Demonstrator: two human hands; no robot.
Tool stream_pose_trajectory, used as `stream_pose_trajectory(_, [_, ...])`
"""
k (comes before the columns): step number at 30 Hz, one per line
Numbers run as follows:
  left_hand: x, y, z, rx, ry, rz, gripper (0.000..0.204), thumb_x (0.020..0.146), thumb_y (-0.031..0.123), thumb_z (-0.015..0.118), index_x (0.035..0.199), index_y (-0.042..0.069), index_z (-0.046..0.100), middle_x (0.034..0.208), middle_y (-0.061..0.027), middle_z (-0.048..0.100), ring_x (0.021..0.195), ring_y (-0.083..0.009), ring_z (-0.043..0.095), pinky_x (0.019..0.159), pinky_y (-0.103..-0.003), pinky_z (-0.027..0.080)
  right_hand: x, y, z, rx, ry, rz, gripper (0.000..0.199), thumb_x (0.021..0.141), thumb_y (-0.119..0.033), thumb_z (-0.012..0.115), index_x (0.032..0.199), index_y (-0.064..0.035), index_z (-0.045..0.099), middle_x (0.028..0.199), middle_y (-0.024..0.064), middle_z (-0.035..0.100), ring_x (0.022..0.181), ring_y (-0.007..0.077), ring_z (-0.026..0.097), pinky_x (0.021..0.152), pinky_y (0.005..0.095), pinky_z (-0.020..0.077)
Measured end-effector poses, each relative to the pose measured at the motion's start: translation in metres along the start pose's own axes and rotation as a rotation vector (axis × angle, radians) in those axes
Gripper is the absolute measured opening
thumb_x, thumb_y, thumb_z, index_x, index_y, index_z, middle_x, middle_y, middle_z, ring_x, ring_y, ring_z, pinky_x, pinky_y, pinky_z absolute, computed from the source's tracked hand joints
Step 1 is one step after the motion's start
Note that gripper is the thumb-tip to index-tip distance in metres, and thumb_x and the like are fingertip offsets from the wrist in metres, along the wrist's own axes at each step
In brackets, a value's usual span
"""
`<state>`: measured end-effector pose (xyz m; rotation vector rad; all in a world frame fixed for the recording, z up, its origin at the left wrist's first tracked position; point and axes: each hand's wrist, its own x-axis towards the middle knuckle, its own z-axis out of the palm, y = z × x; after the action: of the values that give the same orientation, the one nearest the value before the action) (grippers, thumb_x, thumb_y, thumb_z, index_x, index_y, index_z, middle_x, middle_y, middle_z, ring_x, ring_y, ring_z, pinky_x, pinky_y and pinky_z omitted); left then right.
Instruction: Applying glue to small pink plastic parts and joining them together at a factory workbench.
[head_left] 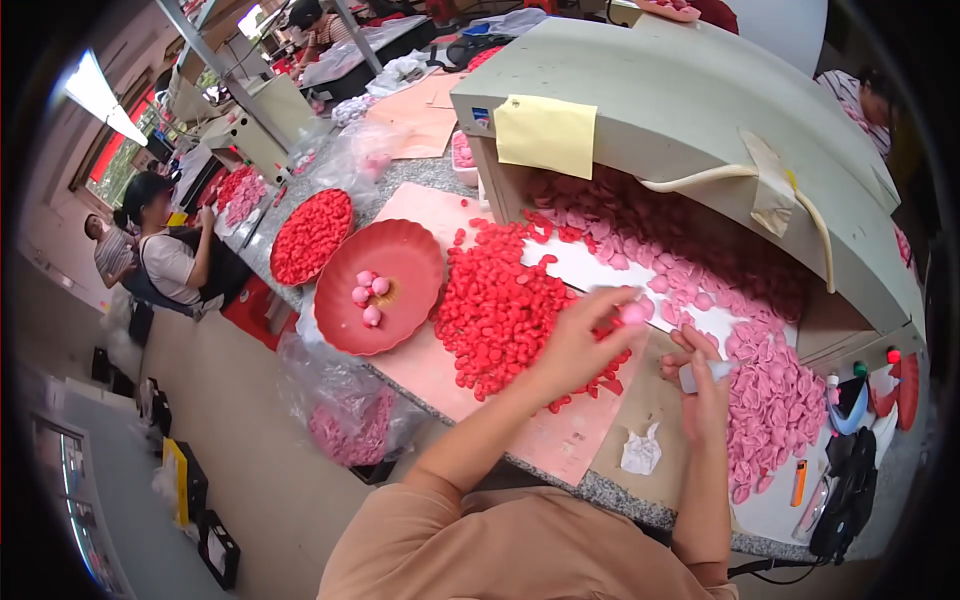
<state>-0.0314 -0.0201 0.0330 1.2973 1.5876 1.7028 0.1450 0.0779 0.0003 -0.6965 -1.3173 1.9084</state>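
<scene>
Left hand pinches ball; right hand grips bottle. Slack pinch could drop ball among red pieces.

Room: workshop (a crowded one)
Bench: heaps of red pieces and pink pieces
Background: seated person, long ceiling light

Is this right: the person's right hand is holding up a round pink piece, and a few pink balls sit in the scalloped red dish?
Not quite: the head view shows the left hand holding the round pink piece. A few pink balls do sit in the scalloped red dish.
</scene>
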Motion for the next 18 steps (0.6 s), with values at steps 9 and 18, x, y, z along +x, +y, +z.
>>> stream_pose_trajectory(9, [-0.053,-0.032,-0.225,1.160,0.388,-0.092,0.028,0.082,0.011,0.061,0.108,-0.001,0.059,0.098,-0.0158,0.060,0.085,-0.0249,0.059,0.074,-0.033,0.047,-0.010,-0.005,0.010,-0.246,-0.145,-0.140,0.033,0.087,-0.014,0.054,0.118,-0.0012,0.051,0.091,0.0067,0.061,0.063,0.0085,0.052,0.057,0.0218,0.0441])
stream_pose_trajectory(18, [0.026,-0.003,-0.109,0.968,0.180,0.179,0.034,0.084,0.015,0.061,0.113,-0.001,0.056,0.107,-0.0169,0.060,0.100,-0.0265,0.057,0.085,-0.034,0.044,-0.012,-0.010,0.001,-0.636,-0.335,-0.518,0.048,0.071,-0.027,0.075,0.112,-0.0072,0.058,0.087,0.0076,0.064,0.077,0.0188,0.063,0.067,0.0293,0.0490])
